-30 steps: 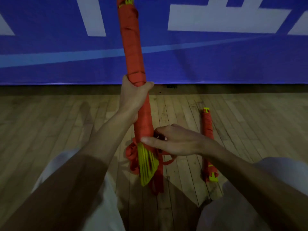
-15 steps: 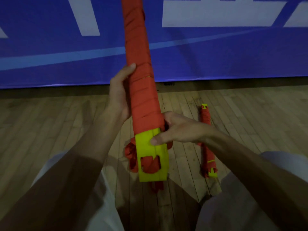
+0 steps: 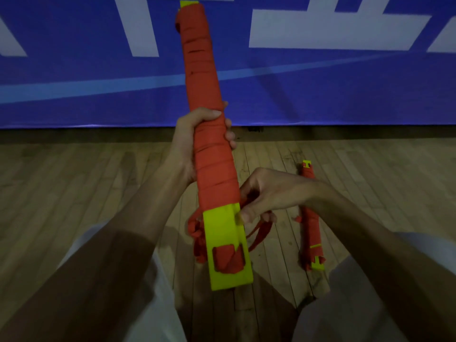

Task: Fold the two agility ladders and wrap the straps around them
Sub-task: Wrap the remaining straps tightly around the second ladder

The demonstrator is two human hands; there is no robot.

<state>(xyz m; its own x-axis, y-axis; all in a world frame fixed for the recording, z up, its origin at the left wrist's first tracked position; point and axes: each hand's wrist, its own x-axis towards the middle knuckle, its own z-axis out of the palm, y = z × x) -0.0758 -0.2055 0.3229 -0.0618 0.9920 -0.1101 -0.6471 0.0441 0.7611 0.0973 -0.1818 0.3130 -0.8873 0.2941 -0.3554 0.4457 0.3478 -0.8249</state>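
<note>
Two ladders in play, and one looks finished: the floor bundle of yellow rungs bound in orange-red strap (image 3: 312,225) lies flat on the boards off to my right, wrapped nearly tip to tip, nobody touching it. The other one's in my hands! My left hand (image 3: 187,149) is clamped round the middle of the long folded ladder of yellow plastic rungs (image 3: 212,169), fingers curled right around the orange-red winding. It holds the ladder up at a slant, far end toward the wall, near end between my knees. My right hand (image 3: 271,193) sits just beside the bare yellow end (image 3: 227,243), fingers curled and pinching the loose orange-red webbing tail (image 3: 259,230), which droops in loops below. By my reckoning the folding is done and most of the wrap is on; what's left is that last bare stretch and tucking the tail. Underneath, a pale wooden plank floor (image 3: 74,206), dimly lit. Ahead, a blue banner with big white lettering (image 3: 74,82) runs along the wall down to floor level. My white trouser legs (image 3: 345,304) frame the bottom.
</note>
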